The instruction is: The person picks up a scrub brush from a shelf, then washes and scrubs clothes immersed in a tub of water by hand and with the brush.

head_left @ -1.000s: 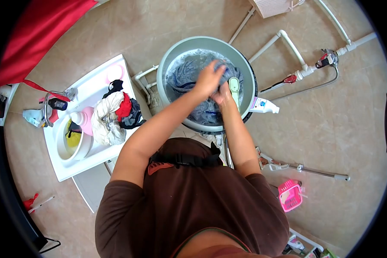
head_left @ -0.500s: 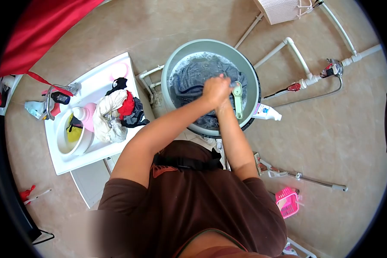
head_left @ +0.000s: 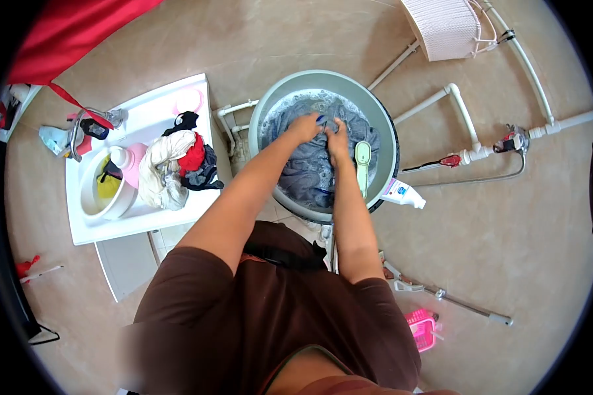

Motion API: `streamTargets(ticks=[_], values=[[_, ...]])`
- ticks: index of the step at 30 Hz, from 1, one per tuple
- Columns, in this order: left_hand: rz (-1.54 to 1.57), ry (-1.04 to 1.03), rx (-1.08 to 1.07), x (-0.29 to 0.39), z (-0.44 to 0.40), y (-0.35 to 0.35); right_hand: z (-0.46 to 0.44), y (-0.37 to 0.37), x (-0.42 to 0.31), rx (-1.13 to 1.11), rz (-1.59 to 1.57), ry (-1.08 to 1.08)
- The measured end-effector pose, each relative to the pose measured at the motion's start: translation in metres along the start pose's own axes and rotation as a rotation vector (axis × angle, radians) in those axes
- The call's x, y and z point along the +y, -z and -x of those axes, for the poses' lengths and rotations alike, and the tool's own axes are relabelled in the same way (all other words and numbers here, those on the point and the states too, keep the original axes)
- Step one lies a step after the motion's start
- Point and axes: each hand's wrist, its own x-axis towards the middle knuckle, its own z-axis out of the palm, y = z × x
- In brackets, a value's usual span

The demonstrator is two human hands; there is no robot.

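A large grey-green tub (head_left: 278, 87) holds soapy water and a soaked grey-blue garment (head_left: 310, 168). My left hand (head_left: 305, 128) is over the cloth with its fingers curled onto it; a small dark blue bit shows at the fingertips. Just right of it, my right hand (head_left: 337, 141) has bent fingers on the same cloth. The fingertips are partly lost in the folds. Beside my right hand, a light green tool (head_left: 362, 158) with an oval head and long handle leans inside the tub wall. A white bottle (head_left: 404, 194) lies against the tub's right rim.
Left of the tub is a white sink (head_left: 158, 234) with a pile of clothes (head_left: 159, 168), a pink bottle (head_left: 135, 164) and a white bowl (head_left: 89, 191). White pipes (head_left: 464, 118) run along the right wall. A white basket (head_left: 445, 29) hangs above; a pink basket (head_left: 422, 329) is lower right.
My hands were pressed together over the cloth and now are slightly apart, the left one further left. The tub and sink have shifted a little in view with the head.
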Motion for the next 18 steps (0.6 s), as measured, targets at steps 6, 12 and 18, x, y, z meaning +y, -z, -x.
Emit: streamTargets(ticks=[6,12,18], values=[[-0.095,0.014,0.042,0.002,0.002,-0.010,-0.014,-0.002,0.039,-0.080,0.087,-0.022],[-0.058,-0.150,0.305,0.122,0.059,0.014,-0.003,0.018,0.014,-0.305,-1.172,-0.719],[-0.237,-0.310,0.218,0.137,0.075,0.020,0.045,-0.005,-0.038,-0.184,-1.021,-0.598]])
